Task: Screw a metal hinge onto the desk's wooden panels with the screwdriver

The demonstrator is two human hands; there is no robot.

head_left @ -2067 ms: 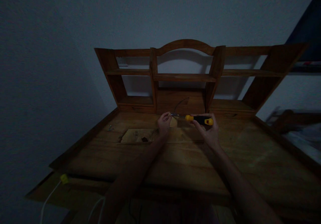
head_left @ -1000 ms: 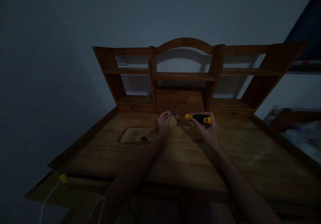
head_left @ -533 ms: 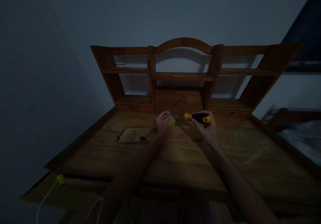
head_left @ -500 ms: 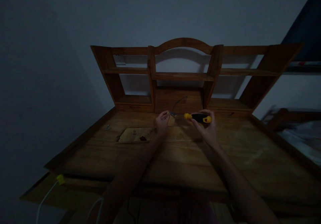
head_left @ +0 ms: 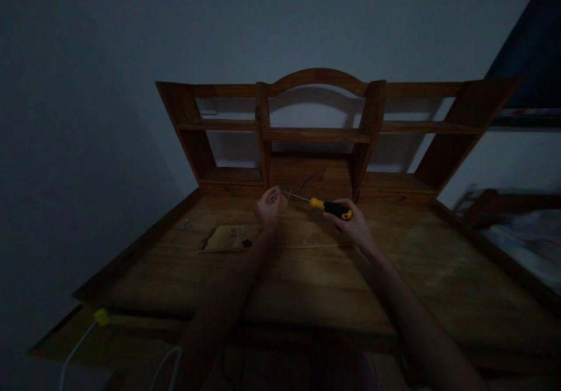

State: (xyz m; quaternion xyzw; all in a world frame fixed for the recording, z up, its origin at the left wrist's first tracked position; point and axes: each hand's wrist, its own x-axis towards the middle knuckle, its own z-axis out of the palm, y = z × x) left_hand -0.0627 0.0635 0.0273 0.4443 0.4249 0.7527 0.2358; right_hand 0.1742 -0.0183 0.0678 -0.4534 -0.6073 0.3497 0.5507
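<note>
My right hand (head_left: 353, 224) is closed around the black and yellow handle of a screwdriver (head_left: 335, 208). Its thin metal shaft points left and slightly upward, and the tip reaches the fingertips of my left hand (head_left: 268, 207). Those fingers are pinched together on a small light-wood piece (head_left: 284, 205), partly hidden behind the hand. Small metal at the screwdriver's tip is too dim to make out. Both hands are above the wooden desk top (head_left: 315, 280). On the left of the desk lies a small metal part (head_left: 186, 224).
A wooden shelf unit (head_left: 316, 135) stands at the back of the desk against the wall. A rough, damaged patch (head_left: 228, 238) marks the surface at left of centre. A yellow plug end (head_left: 101, 317) with a white cable sits at the front left edge. Bedding (head_left: 526, 245) is at the right.
Both hands have shifted left with the screwdriver and the small piece. The screwdriver now slants, its handle lower than its tip. The view has moved slightly.
</note>
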